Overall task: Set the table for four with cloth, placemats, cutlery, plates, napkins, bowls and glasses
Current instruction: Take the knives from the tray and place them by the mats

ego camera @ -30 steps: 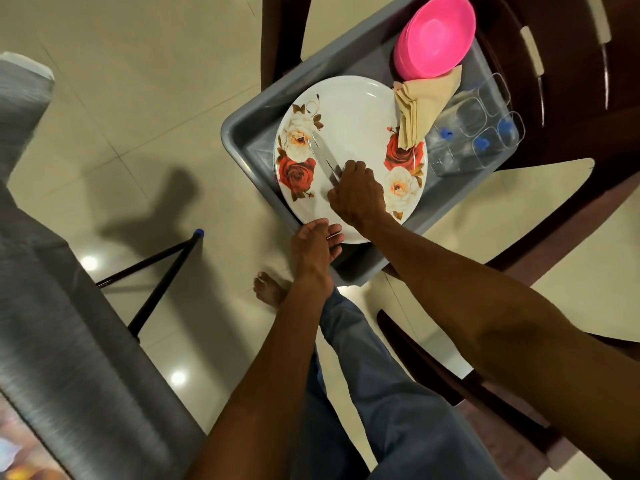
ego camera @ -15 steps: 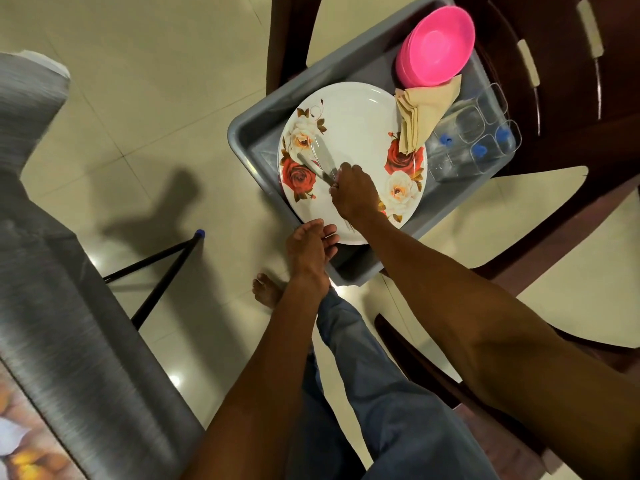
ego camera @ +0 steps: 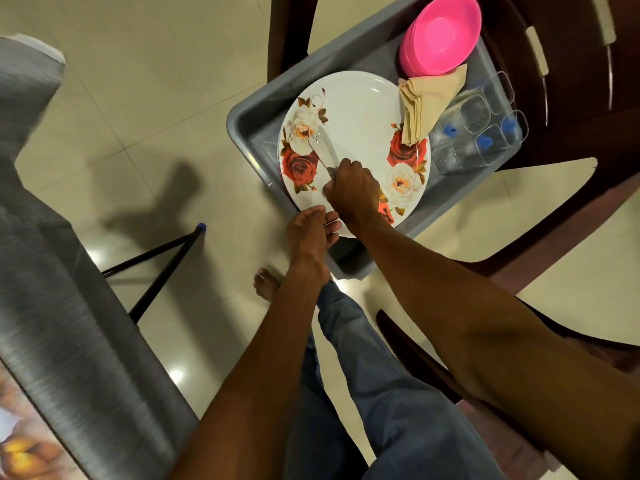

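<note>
A grey tray (ego camera: 256, 109) rests on a dark chair. In it lies a white plate with roses (ego camera: 360, 126), pink bowls (ego camera: 441, 32), folded beige napkins (ego camera: 426, 102) and clear glasses (ego camera: 481, 133). My right hand (ego camera: 353, 192) is closed around steel cutlery (ego camera: 323, 150), whose ends stick out over the plate. My left hand (ego camera: 310, 233) grips the near rim of the plate, fingers curled over its edge.
The table with its grey cloth (ego camera: 62, 306) and a printed placemat (ego camera: 20, 448) runs along the left. A black table leg (ego camera: 162, 268) crosses the tiled floor. A dark wooden chair (ego camera: 571, 109) holds the tray. My leg and bare foot (ego camera: 266, 282) stand below the tray.
My right hand has tightened on the cutlery and drawn it slightly toward me. My left hand stays on the plate rim. The view has shifted a little.
</note>
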